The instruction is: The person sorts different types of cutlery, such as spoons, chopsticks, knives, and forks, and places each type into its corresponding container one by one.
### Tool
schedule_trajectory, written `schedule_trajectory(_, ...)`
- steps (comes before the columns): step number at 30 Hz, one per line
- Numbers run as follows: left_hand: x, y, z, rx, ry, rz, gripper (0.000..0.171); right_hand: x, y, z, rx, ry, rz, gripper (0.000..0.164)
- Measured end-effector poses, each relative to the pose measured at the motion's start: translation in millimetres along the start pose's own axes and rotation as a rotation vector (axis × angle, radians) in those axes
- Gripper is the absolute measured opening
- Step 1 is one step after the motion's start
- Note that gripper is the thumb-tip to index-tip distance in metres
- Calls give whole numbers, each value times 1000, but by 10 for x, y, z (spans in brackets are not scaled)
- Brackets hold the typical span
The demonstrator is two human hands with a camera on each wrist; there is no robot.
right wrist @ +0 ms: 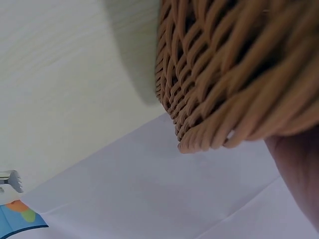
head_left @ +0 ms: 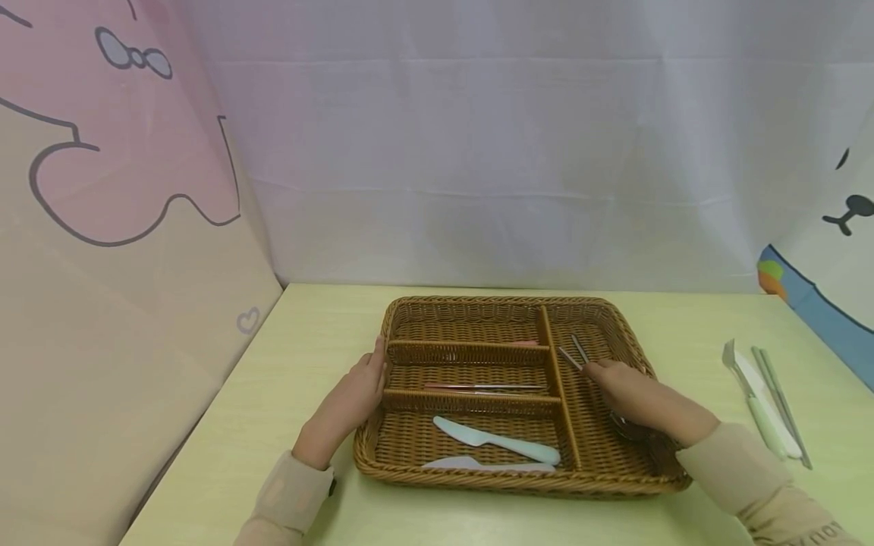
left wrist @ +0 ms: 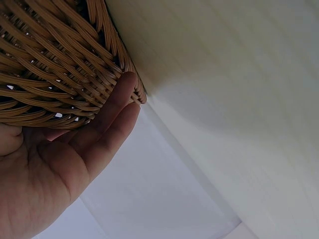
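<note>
A brown wicker basket (head_left: 464, 479) with several compartments stands on the table. My left hand (head_left: 355, 390) grips its left wall from outside; in the left wrist view, fingers (left wrist: 112, 127) lie against the weave. My right hand (head_left: 631, 390) is inside the long right compartment, holding what look like two metal spoons. Their thin handles (head_left: 572, 359) stick out past the fingertips, and a dark rounded bowl (head_left: 630, 429) shows beneath the hand. In the right wrist view the basket wall (right wrist: 219, 74) hides most of this hand. A mint knife (head_left: 495, 440) and a white knife (head_left: 488, 463) lie in the front left compartment.
Red-and-silver chopsticks (head_left: 485, 388) lie in the middle compartment; something pink (head_left: 526, 343) shows in the back one. Right of the basket, a fork with a green handle (head_left: 766, 425), a white utensil (head_left: 771, 402) and green chopsticks (head_left: 783, 409) lie on the table (head_left: 321, 318).
</note>
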State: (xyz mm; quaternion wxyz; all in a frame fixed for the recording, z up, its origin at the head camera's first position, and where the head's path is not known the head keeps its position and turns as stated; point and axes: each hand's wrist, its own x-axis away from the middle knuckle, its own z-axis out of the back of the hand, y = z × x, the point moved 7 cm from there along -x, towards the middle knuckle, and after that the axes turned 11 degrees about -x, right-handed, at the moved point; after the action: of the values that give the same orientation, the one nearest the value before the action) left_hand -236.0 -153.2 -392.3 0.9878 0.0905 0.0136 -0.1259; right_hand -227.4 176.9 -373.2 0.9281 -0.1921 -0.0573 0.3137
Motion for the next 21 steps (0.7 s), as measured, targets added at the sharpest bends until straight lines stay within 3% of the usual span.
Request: schedule_trajectory(21,-20,-10,-25,-6,-13,15,54,42,36,-103,-10,-117,-49,38)
